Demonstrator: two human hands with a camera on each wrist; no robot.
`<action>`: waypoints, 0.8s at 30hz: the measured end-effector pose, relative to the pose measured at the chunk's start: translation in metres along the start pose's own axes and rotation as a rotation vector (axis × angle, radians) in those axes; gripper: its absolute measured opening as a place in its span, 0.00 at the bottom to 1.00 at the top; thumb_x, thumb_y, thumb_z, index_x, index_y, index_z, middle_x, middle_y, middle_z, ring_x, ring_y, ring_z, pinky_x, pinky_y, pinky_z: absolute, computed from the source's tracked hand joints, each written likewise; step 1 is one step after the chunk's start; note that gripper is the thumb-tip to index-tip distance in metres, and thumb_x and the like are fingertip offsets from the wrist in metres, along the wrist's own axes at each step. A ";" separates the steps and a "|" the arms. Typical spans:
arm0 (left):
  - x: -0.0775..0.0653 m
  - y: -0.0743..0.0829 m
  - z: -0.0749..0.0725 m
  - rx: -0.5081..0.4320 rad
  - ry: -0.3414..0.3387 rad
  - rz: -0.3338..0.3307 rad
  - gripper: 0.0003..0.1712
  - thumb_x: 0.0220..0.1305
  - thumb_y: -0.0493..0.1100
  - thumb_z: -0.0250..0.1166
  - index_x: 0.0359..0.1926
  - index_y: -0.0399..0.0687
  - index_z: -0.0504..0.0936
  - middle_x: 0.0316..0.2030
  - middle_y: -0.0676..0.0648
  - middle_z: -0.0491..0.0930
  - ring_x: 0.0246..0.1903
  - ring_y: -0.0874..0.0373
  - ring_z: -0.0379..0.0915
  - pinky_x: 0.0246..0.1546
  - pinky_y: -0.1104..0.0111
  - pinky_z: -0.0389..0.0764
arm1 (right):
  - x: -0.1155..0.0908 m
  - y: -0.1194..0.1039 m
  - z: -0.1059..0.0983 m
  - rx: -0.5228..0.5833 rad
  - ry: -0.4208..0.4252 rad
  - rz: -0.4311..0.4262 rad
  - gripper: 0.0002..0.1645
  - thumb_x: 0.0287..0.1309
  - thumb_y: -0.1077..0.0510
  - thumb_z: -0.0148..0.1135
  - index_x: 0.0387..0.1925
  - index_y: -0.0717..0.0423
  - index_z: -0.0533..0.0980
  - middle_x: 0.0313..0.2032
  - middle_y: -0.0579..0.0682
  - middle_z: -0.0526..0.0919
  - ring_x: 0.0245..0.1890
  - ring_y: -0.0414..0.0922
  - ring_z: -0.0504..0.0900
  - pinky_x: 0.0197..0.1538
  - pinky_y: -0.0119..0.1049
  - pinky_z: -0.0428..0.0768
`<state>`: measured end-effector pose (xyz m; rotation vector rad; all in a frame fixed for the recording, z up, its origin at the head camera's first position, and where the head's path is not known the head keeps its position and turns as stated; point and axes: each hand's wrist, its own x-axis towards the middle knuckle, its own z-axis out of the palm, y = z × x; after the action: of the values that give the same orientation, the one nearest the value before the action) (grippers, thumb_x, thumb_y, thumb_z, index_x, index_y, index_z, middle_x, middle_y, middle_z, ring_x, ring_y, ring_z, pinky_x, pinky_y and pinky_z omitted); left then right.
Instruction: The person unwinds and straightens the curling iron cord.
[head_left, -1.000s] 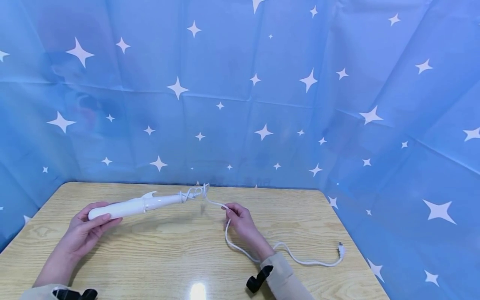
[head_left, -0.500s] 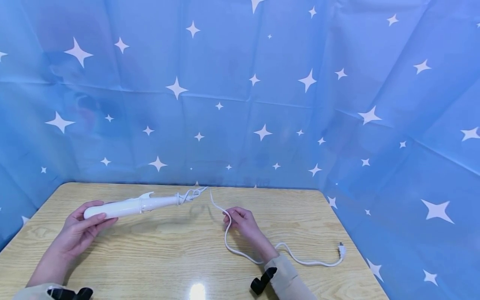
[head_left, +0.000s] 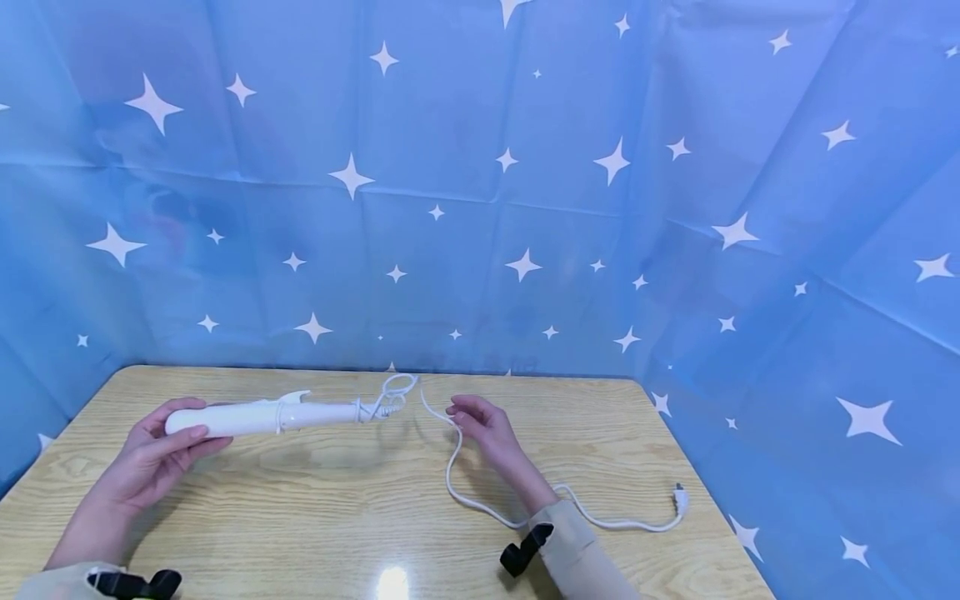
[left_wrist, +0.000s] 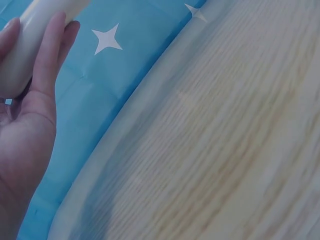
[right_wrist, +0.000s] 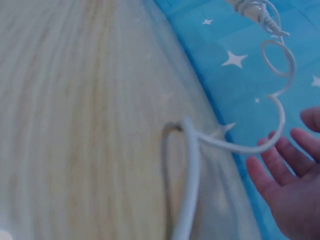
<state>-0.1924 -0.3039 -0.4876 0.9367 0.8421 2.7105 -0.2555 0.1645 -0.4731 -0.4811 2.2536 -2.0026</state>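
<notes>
White wand-shaped appliance [head_left: 300,415] extends rightward from the left grip [head_left: 153,472], which holds one end above the pale wood-grain bench [head_left: 337,533], its thin white cord [right_wrist: 191,175] running beside the loosely spread right grip [head_left: 489,437].

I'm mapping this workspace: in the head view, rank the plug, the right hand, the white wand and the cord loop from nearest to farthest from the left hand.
1. White wand: held in the left hand.
2. Cord loop: just beyond the wand's right end.
3. Right hand: right of the loop.
4. Plug: farthest, toward the table's right edge.
</notes>
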 end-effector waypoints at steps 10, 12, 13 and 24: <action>0.003 0.001 0.001 0.063 -0.027 -0.028 0.34 0.68 0.12 0.31 0.61 0.29 0.77 0.61 0.33 0.77 0.60 0.43 0.75 0.61 0.47 0.77 | 0.013 -0.026 -0.012 0.052 -0.088 -0.047 0.24 0.75 0.66 0.53 0.67 0.73 0.67 0.61 0.75 0.74 0.61 0.66 0.76 0.63 0.54 0.82; 0.003 0.001 0.001 0.056 -0.041 -0.032 0.34 0.68 0.12 0.30 0.61 0.29 0.76 0.61 0.32 0.77 0.61 0.43 0.74 0.61 0.47 0.76 | 0.014 -0.028 -0.013 0.039 -0.135 -0.041 0.26 0.76 0.65 0.52 0.69 0.72 0.65 0.63 0.75 0.72 0.63 0.66 0.74 0.66 0.55 0.80; 0.004 0.002 0.001 0.054 -0.046 -0.034 0.34 0.68 0.12 0.30 0.61 0.29 0.76 0.62 0.32 0.76 0.61 0.42 0.74 0.61 0.47 0.76 | 0.015 -0.028 -0.012 0.029 -0.160 -0.037 0.27 0.76 0.65 0.52 0.70 0.73 0.64 0.64 0.75 0.70 0.64 0.66 0.73 0.67 0.53 0.80; 0.003 0.003 0.001 0.073 -0.061 -0.047 0.34 0.68 0.12 0.31 0.62 0.29 0.76 0.62 0.33 0.77 0.61 0.43 0.75 0.61 0.48 0.78 | 0.025 -0.029 0.021 0.006 -0.253 -0.052 0.29 0.78 0.65 0.49 0.74 0.71 0.58 0.65 0.73 0.71 0.63 0.72 0.71 0.66 0.58 0.79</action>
<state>-0.1942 -0.3052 -0.4837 0.9959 0.9446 2.6140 -0.2685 0.1342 -0.4444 -0.7540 2.1024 -1.8498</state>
